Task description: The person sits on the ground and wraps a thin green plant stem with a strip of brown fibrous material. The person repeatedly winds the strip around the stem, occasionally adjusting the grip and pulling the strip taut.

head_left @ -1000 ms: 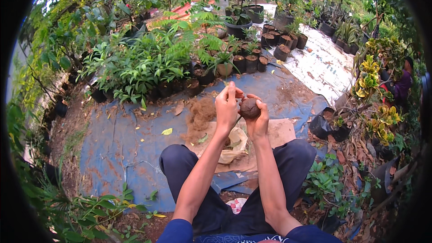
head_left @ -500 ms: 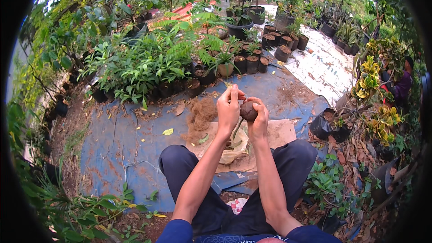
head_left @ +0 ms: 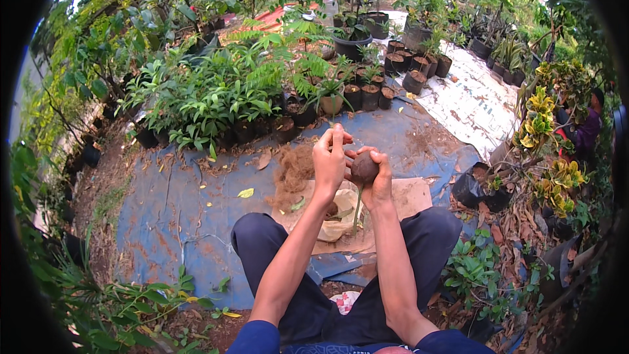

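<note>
A dark brown ball of soil [head_left: 365,169] rests in my right hand [head_left: 381,185], whose fingers and thumb curl round it. From its underside a slim green stem [head_left: 358,211] hangs down. Just left of the ball, my left hand [head_left: 330,160] is raised with its fingers pointing up and drawn together; whatever they may pinch is too fine to make out. Below both hands, a cream-coloured bag [head_left: 335,229] lies crumpled open with something brown inside. It sits on a flat brown board [head_left: 411,198]. Loose brown fibre [head_left: 293,169] is heaped at the board's far left.
A worn blue tarp [head_left: 190,223] with scattered dry leaves spreads under everything. Leafy potted plants [head_left: 203,95] line its far side, beside several soil-filled black pots [head_left: 370,95]. A white sheet [head_left: 458,98] extends far right. Another person [head_left: 585,128] is partly hidden behind shrubs.
My right hand has turned the soil ball, so its stem has swung from slanting left to hanging nearly straight down. My left hand's fingers have shifted slightly.
</note>
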Demonstrator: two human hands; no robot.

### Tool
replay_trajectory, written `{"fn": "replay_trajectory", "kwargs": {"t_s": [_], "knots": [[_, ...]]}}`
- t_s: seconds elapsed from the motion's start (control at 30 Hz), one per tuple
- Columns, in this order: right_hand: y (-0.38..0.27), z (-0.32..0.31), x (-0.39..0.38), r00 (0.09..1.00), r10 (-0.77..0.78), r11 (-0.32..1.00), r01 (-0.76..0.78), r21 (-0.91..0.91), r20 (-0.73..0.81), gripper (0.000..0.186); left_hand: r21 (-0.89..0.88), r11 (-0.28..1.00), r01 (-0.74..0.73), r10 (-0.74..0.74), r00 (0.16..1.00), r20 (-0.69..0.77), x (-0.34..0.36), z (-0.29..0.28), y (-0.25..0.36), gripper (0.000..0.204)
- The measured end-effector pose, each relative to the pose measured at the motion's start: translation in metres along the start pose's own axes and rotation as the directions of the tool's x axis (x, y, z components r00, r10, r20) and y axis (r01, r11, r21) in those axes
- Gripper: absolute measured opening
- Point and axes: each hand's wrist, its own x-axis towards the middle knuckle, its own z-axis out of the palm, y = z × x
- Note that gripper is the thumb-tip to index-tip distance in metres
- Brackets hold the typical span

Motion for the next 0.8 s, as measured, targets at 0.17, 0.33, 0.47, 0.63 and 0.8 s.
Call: {"fn": "replay_trajectory", "kwargs": {"t_s": [0.17, 0.33, 0.47, 0.63, 0.8], "knots": [[0.001, -0.01, 0.004, 0.998, 0.004, 0.994, -0.01, -0.108, -0.056, 0.028, 0.129, 0.98, -0.152, 0.151, 0.988, 0.015, 0.001, 0.003, -0.001, 0.045], [0.003, -0.012, 0.006, 0.995, -0.064, 0.991, 0.054, -0.118, -0.079, 0.028, 0.154, 0.975, -0.161, 0.156, 0.987, 0.046, 0.001, 0.004, -0.008, 0.043], [-0.003, -0.006, 0.003, 0.986, -0.036, 0.995, 0.02, -0.093, -0.165, 0.025, 0.191, 0.969, -0.159, 0.152, 0.987, 0.051, 0.002, 0.004, -0.01, 0.042], [-0.003, -0.006, 0.005, 0.982, -0.062, 0.992, 0.04, -0.123, -0.178, 0.023, 0.215, 0.967, -0.139, 0.127, 0.99, 0.069, 0.0, 0.005, -0.012, 0.041], [0.004, -0.01, 0.007, 0.977, -0.161, 0.98, 0.141, -0.143, -0.138, 0.026, 0.205, 0.969, -0.137, 0.124, 0.99, 0.073, 0.0, 0.006, -0.013, 0.041]]}}
